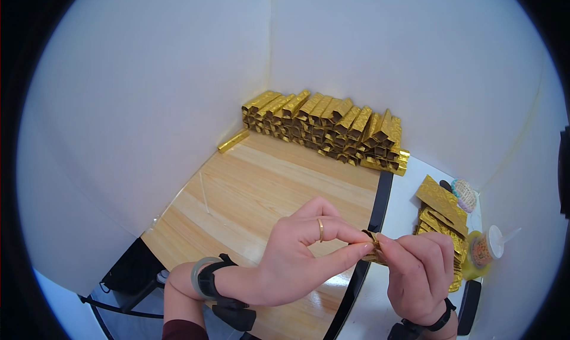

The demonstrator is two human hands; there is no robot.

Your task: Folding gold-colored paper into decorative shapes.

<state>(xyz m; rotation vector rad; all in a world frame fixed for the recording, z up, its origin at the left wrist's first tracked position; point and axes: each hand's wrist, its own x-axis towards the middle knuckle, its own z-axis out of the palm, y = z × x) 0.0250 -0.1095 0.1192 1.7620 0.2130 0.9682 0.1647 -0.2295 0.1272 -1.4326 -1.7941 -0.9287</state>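
Observation:
Between my two hands is a small gold foil paper box [374,257], its dark open end partly visible and the rest hidden by fingers. My left hand [303,251] comes from the lower left and pinches one edge of it between thumb and index finger. On the other side, my right hand [418,274] is closed around it, fingers curled. Both hands hold it above the right edge of the wooden table [261,191]. To the right of my right hand lies a pile of flat gold paper pieces [442,209].
A stack of folded gold paper boxes [320,123] runs along the white back walls. One gold strip [233,141] lies by the left wall. At the right stand a clear cup [484,248] with colourful contents and a small woven ball-like thing [464,195]. A dark strip borders the table.

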